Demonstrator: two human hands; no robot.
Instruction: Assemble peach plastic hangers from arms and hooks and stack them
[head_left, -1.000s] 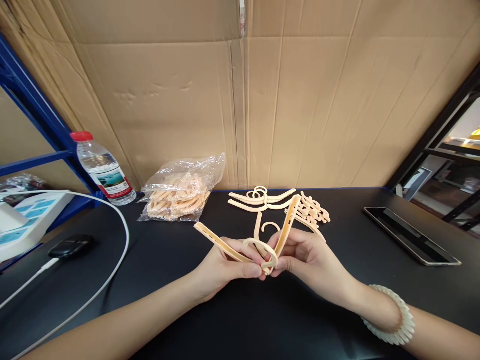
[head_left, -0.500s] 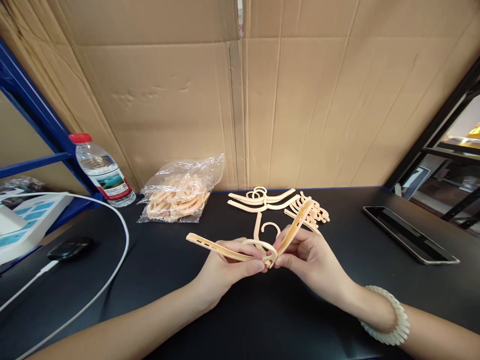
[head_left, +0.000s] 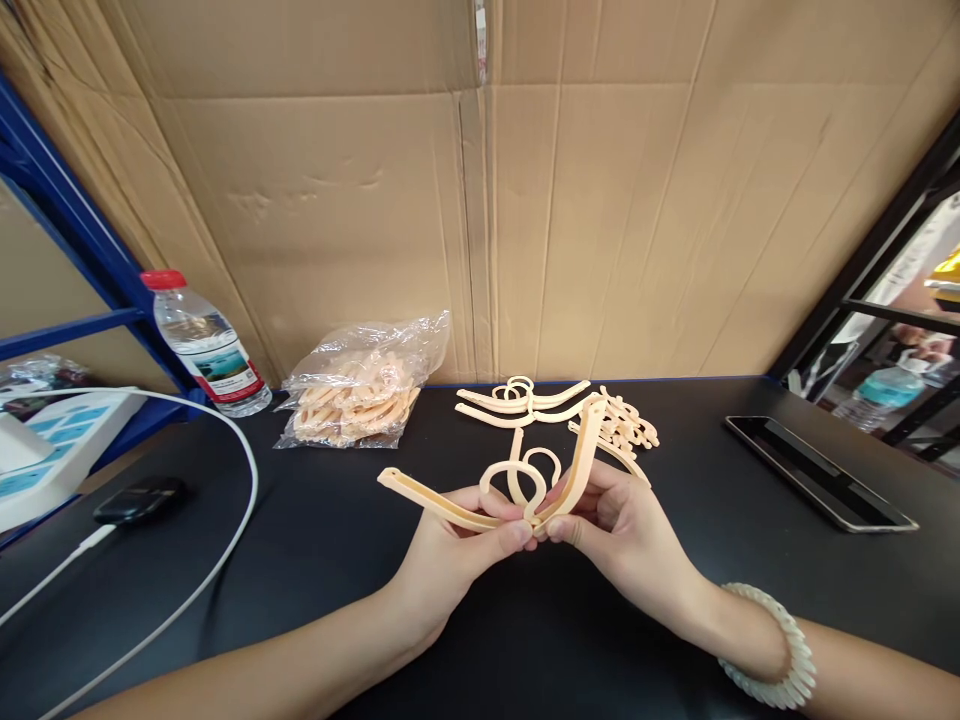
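Observation:
Both my hands meet over the middle of the black table and pinch one peach plastic hanger [head_left: 525,492] at its centre joint. My left hand [head_left: 457,550] is closed on the left arm of the hanger, which runs out flat to the left. My right hand [head_left: 619,530] is closed on the right arm, which tilts up and away. The hanger's hook loop stands up between my thumbs. A second loose hook piece [head_left: 546,458] lies on the table just behind it.
Finished hangers [head_left: 525,400] and a heap of hanger parts [head_left: 626,425] lie behind my hands. A clear bag of parts [head_left: 360,395] and a water bottle [head_left: 206,345] sit at the back left. A white cable [head_left: 232,500], a black device [head_left: 139,498] and a tablet [head_left: 817,470] flank the table.
The hanger's hook loop has swung upright between my thumbs. The right arm of the hanger has risen steeper again. My hands stay pinched together at the joint.

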